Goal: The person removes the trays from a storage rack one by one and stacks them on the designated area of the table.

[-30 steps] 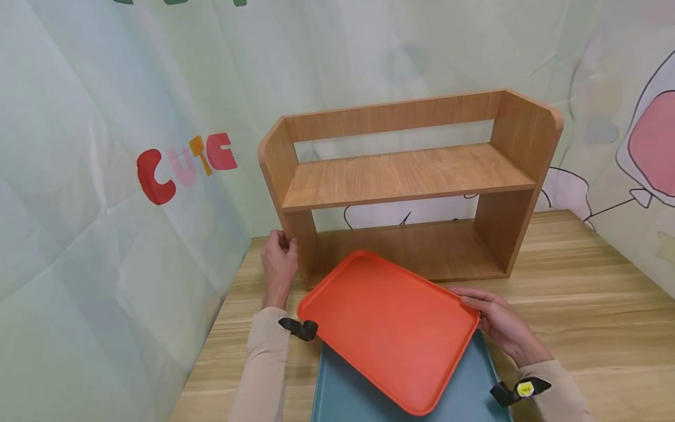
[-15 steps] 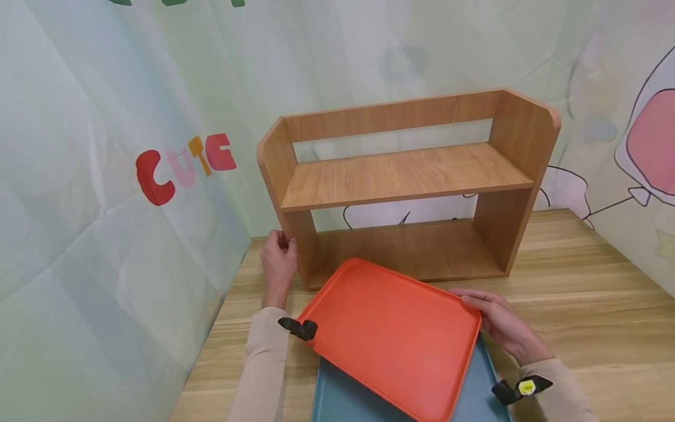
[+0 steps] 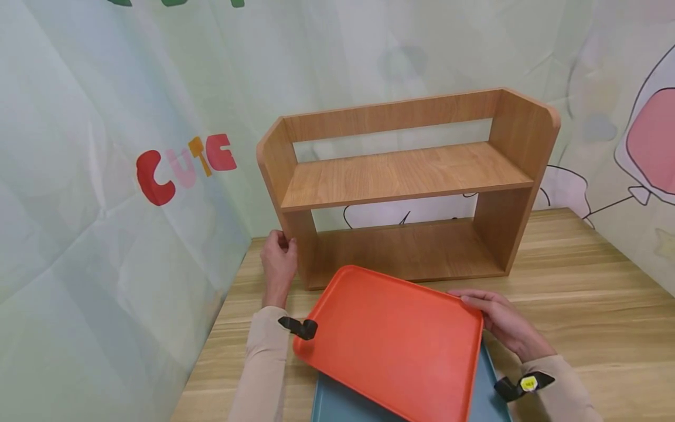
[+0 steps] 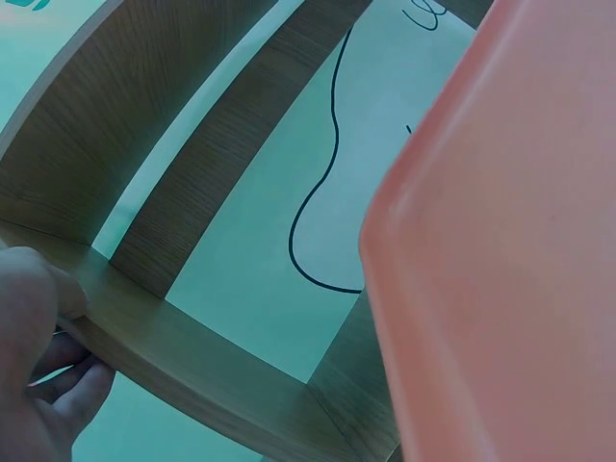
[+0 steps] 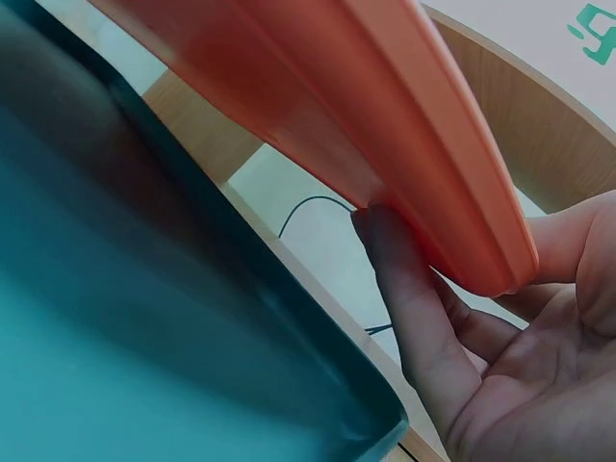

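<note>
In the head view my right hand pinches the right far corner of an orange tray between thumb and fingers. The right wrist view shows the fingers under the tray's rim. The tray is held tilted over a blue tray, overlapping most of it. My left hand grips the front edge of the left side panel of a two-tier wooden shelf. In the left wrist view, thumb and fingers lie on either side of that panel's edge, and the orange tray fills the right part.
The shelf stands on a wood-grain table, its two tiers bare. Behind it hangs a pale printed backdrop, which also runs down the left side. The near part of the orange tray passes out of the head view's bottom edge.
The orange tray has swung down and toward the person, its far left corner drawing back from the shelf. My right hand has shifted very slightly; the left hand and shelf have stayed put.
</note>
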Motion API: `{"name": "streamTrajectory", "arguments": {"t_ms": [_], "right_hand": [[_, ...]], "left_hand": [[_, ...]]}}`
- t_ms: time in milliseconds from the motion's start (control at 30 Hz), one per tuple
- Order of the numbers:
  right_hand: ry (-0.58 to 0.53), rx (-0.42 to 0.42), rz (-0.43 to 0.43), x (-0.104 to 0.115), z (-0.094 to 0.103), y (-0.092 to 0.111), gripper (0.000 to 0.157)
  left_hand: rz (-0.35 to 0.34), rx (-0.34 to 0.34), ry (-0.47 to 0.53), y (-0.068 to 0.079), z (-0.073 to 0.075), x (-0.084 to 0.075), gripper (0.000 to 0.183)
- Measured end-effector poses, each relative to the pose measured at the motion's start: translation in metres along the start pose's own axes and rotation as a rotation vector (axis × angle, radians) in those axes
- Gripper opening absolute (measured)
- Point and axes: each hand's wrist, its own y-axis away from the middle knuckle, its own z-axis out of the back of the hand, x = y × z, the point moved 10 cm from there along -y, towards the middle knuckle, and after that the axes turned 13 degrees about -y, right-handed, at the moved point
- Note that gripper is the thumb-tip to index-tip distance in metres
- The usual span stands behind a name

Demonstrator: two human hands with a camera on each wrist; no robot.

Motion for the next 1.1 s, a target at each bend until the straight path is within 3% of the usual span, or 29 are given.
{"name": "streamTrajectory", "arguments": {"t_ms": [167, 367, 667, 1100], "right_hand": [[0.012, 0.065, 0.015, 0.005, -0.003, -0.003, 0.035], [0.05, 0.074, 0.0, 0.006, 0.001, -0.008, 0.036], [0.105, 0.106, -0.018, 0.004, 0.003, -0.015, 0.04], [0.071, 0.208, -0.034, 0.001, 0.0, -0.02, 0.036]], "left_hand": [[-0.006, -0.009, -0.002, 0.0, 0.001, -0.001, 0.016], [-0.026, -0.034, -0.005, 0.0, 0.003, -0.003, 0.015], [-0.008, -0.002, -0.004, 0.0, 0.0, -0.001, 0.017], [-0.011, -0.009, 0.0, 0.001, 0.002, -0.002, 0.016]]}}
